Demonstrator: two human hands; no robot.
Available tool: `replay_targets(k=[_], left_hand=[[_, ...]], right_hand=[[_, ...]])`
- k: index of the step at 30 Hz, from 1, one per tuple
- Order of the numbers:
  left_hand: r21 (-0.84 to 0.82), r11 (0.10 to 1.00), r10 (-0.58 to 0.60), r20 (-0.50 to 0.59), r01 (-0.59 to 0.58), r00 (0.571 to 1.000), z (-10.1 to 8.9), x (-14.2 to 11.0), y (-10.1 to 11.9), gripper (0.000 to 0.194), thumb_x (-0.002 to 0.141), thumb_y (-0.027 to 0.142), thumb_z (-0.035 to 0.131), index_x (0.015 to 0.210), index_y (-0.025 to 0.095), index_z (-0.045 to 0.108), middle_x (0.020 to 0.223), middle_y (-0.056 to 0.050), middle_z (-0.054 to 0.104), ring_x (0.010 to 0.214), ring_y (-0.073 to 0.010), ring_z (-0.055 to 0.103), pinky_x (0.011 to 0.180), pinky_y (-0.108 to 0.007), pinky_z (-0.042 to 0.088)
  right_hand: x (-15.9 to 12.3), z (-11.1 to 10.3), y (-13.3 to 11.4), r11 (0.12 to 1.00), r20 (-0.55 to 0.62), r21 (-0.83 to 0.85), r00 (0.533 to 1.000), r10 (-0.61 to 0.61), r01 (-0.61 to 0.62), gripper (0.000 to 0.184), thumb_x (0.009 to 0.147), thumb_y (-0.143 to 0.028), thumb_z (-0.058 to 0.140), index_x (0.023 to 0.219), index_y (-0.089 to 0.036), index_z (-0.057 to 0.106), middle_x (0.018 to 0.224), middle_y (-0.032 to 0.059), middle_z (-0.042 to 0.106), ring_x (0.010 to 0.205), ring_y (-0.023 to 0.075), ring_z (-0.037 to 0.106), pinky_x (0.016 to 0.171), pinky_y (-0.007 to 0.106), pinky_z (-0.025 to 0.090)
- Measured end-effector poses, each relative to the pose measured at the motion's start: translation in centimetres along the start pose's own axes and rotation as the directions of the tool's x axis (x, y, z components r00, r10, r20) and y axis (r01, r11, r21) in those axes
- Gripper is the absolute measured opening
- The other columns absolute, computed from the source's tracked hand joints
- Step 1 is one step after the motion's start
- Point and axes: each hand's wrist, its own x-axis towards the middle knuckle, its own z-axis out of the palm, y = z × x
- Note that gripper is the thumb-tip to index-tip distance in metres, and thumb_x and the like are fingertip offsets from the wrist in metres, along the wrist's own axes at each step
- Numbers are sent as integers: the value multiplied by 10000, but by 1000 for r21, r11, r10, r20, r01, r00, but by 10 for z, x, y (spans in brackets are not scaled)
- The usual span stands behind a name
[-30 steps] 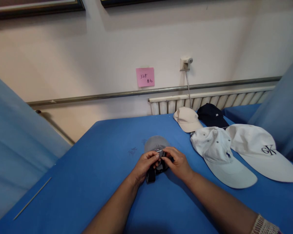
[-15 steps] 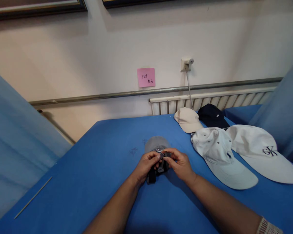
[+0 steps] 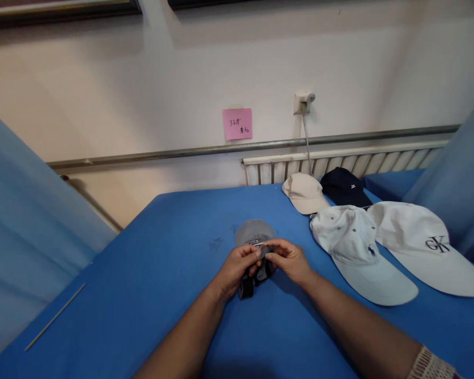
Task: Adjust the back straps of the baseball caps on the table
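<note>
A: Is that a pale wall beyond the grip, with a blue-covered tabletop underneath?

B: Yes. On the wall, straight ahead of the grip, is a pink note with handwriting; farther right, a socket with a plugged-in cord. A metal pipe runs across below them, and a radiator shows behind the tabletop's far edge.

A: And the 2 hands?

B: They work close together at a gray cap. The left hand has thumb and fingertips clamped on its dark strap; the right hand pinches it from the opposite side, fingertips just beside the left's. The exact fastening is too small to make out.

A: Where does that cap sit?

B: On the tabletop, right at the grip, its rounded crown just beyond the fingers. A black strap end sticks out on the near side, below the left hand.

A: Anything else around?

B: 4 caps to the grip's right: a cream cap and a navy cap farther back, a pale cap with a small dark emblem nearer, and a lettered white cap beside it. Well left of the grip lies a thin stick.
</note>
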Motion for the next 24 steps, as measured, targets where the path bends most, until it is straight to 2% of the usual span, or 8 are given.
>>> replay_targets(k=[7,12,14,24], left_hand=[[28,1000,9,-12,-9,1000,0,0,0,318,711,415,740,706,138,584,569,33,537,427,-36,377,432,-177,261],[36,999,17,-17,-17,1000,-1,0,0,341,707,438,740,691,138,580,557,34,529,428,-39,379,435,-177,261],[34,999,13,-13,-12,1000,-2,0,0,342,707,438,739,686,138,578,552,34,523,431,-41,380,436,-178,262],[40,999,-4,4,3,1000,-4,0,-4,336,694,424,759,703,142,578,529,43,507,432,-47,389,441,-177,268]], right_hand=[[0,-3,1,992,8,-113,998,-58,58,281,747,-364,732,970,-194,711,549,-49,530,478,89,454,471,213,386],[0,-4,-3,970,63,-172,985,-164,172,253,752,-347,726,959,-203,705,855,23,647,540,78,483,499,216,421],[0,-5,-4,962,80,-188,979,-188,200,241,764,-344,718,961,-205,703,898,36,650,559,83,494,509,219,433],[-2,-3,-3,957,135,-200,973,-185,210,237,766,-333,717,975,-222,712,947,46,648,639,106,557,544,226,470]])
